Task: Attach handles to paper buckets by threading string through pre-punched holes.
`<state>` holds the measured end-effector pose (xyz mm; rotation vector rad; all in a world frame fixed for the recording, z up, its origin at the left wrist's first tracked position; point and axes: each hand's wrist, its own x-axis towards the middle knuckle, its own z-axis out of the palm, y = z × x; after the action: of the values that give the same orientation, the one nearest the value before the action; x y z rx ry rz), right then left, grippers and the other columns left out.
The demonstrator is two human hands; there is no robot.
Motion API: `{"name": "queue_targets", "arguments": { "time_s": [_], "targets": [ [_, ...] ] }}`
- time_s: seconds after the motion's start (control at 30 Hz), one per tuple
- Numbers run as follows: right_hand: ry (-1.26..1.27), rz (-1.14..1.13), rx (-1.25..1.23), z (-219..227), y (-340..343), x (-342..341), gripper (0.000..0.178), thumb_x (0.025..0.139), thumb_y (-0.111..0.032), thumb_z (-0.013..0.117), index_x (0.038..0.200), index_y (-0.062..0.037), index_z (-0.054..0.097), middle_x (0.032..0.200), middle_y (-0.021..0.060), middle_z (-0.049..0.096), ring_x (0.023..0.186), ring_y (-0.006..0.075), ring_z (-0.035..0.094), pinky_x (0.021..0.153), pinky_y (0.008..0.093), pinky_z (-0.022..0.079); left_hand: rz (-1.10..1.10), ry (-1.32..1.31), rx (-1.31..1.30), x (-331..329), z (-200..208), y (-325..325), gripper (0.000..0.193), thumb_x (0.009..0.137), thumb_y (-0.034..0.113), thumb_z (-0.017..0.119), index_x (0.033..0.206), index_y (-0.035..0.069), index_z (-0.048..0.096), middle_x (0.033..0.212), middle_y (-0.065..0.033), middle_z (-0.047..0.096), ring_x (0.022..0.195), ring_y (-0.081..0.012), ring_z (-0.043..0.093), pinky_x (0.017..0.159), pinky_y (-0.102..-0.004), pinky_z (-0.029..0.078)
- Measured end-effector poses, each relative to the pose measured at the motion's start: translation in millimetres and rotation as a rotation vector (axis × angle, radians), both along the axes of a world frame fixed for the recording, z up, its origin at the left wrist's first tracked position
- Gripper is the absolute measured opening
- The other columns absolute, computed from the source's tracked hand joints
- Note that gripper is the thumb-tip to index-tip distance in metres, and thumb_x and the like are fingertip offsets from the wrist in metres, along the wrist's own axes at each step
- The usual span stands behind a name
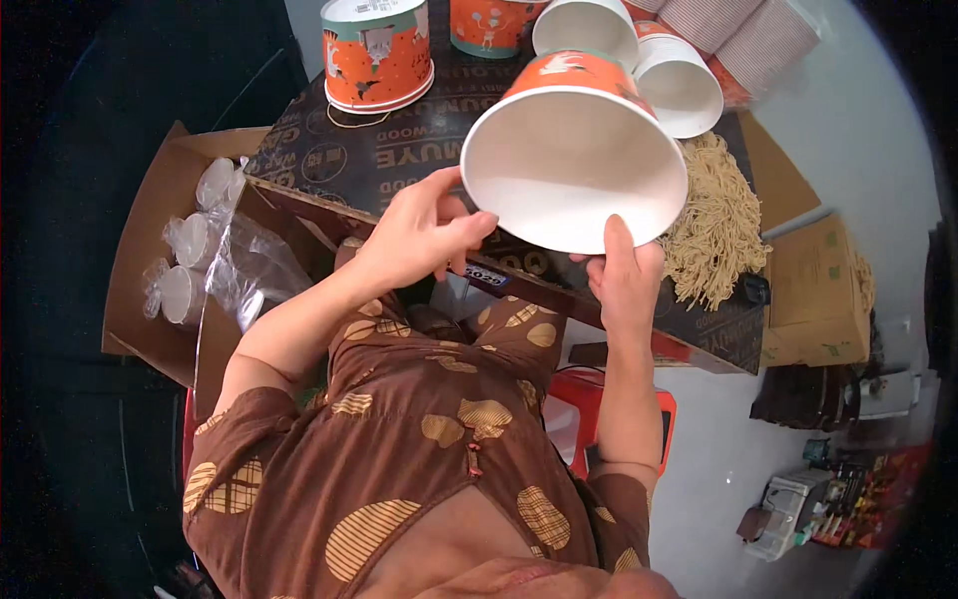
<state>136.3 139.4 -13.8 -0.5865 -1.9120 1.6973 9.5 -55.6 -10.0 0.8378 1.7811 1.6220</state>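
Observation:
A large paper bucket [574, 175], white inside and orange outside, is tilted with its open mouth toward me. My right hand [629, 285] is closed on its lower rim, thumb inside and fingers underneath. At the left rim is my left hand [424, 232], its index finger going behind the edge and its thumb by the front. Beyond them an upside-down orange and green bucket [377, 65] stands on the dark printed board table [344, 155], a thin cord at its rim. A bundle of beige cords [714, 225] lies right of the held bucket.
More buckets [679, 88] lie on their sides at the back, beside stacked ones [753, 50]. A cardboard box [150, 225] with plastic-wrapped white round things stands left. Another carton [813, 290] is at the right. Below the table shows a red stool [579, 389].

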Motion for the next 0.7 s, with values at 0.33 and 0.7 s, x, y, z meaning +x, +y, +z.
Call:
{"name": "queue_targets", "arguments": {
  "time_s": [0.33, 0.7],
  "targets": [
    [0.309, 0.184, -0.019, -26.3, 3.0, 9.2, 0.058, 0.102, -0.049, 0.026, 0.091, 0.0010, 0.053, 0.067, 0.0085, 0.056, 0.047, 0.0114, 0.042, 0.044, 0.0236, 0.033, 0.086, -0.373, 0.306, 27.1, -5.4, 13.0, 0.023, 0.091, 0.006, 0.038, 0.101, -0.011, 0.049, 0.072, -0.0178, 0.060, 0.043, -0.0186, 0.056, 0.032, -0.0259, 0.041],
    [0.318, 0.181, 0.025, -32.5, -13.7, 22.3, 0.043, 0.103, -0.034, 0.038, 0.102, 0.0052, 0.055, 0.082, 0.0120, 0.064, 0.054, 0.0066, 0.044, 0.048, 0.0198, 0.034, 0.093, -0.521, 0.418, 34.7, -8.1, 22.1, 0.026, 0.086, 0.003, 0.037, 0.101, -0.014, 0.049, 0.073, -0.0200, 0.061, 0.044, -0.0212, 0.057, 0.032, -0.0278, 0.044]
  ]
}}
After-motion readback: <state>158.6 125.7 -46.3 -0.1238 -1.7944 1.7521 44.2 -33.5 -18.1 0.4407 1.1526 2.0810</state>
